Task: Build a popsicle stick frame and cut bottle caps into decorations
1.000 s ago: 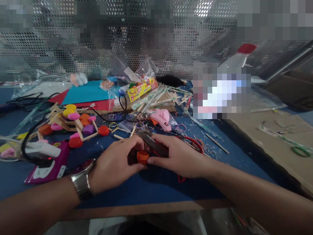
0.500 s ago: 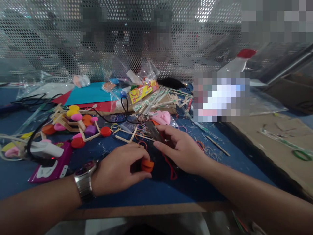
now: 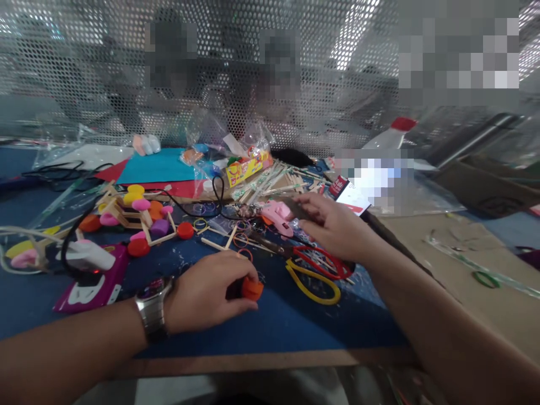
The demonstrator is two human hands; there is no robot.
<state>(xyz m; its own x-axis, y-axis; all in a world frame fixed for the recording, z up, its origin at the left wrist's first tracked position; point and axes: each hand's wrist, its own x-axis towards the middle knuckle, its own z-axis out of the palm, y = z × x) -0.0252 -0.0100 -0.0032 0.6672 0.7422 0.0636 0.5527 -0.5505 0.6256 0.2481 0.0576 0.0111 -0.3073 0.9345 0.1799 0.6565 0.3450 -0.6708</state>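
My left hand, with a metal-banded watch on its wrist, is closed around a small round orange piece just above the blue tabletop. Its thumb and fingers pinch the piece from the side. Farther right, my right hand has a dark, flat strip at its fingertips; most of the strip's grip is hidden by the fingers. Scissors with one red and one yellow handle lie below that hand. A pink plastic tool rests just left of the strip.
Small wooden-stick models with coloured round pieces stand at left, beside a purple power strip with cords. Sticks, rubber bands and wrappers litter the middle. A lit phone and cardboard are at right. A perforated metal screen rises behind.
My right hand has moved right and farther back with the dark strip, uncovering the scissors. My left hand stays nearly in place, still pinching the orange piece, which appears slightly turned.
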